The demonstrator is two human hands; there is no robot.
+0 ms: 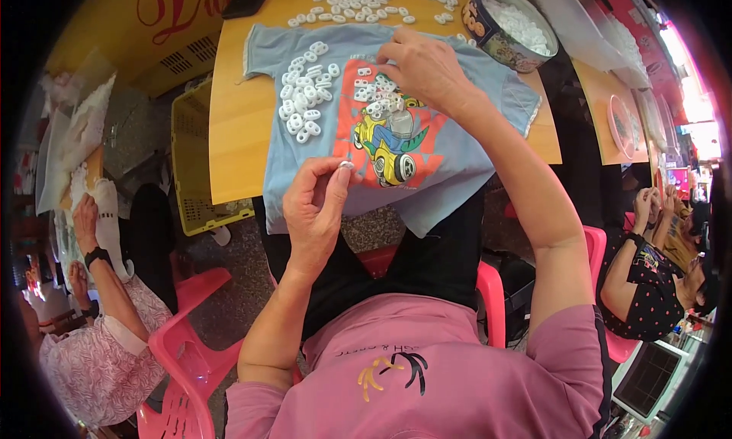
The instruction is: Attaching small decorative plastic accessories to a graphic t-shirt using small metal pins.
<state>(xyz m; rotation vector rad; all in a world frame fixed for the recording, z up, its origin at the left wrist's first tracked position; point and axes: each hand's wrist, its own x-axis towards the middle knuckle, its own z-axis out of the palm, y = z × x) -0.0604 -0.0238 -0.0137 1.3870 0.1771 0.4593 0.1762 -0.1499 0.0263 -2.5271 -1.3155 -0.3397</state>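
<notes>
A light blue T-shirt (305, 168) with a red, cartoon-printed panel lies spread over the table edge and my lap. Between thumb and forefinger, my left hand (314, 214) pinches a small white oval plastic piece (347, 165) in front of the print. My right hand (427, 67) reaches over the print's upper part, fingers bent down and closed; whatever the fingertips hold is hidden. Just below those fingers sits a cluster of small white pieces with dark dots (383, 103). A heap of white oval two-holed pieces (305, 93) rests on the shirt, left of the print.
More white ovals (358, 3) are scattered across the table (240, 126) at the far side. A round tin (509, 27) full of white pieces stands at the back right. A yellow crate (194, 149) is left of the table. People sit working on both sides.
</notes>
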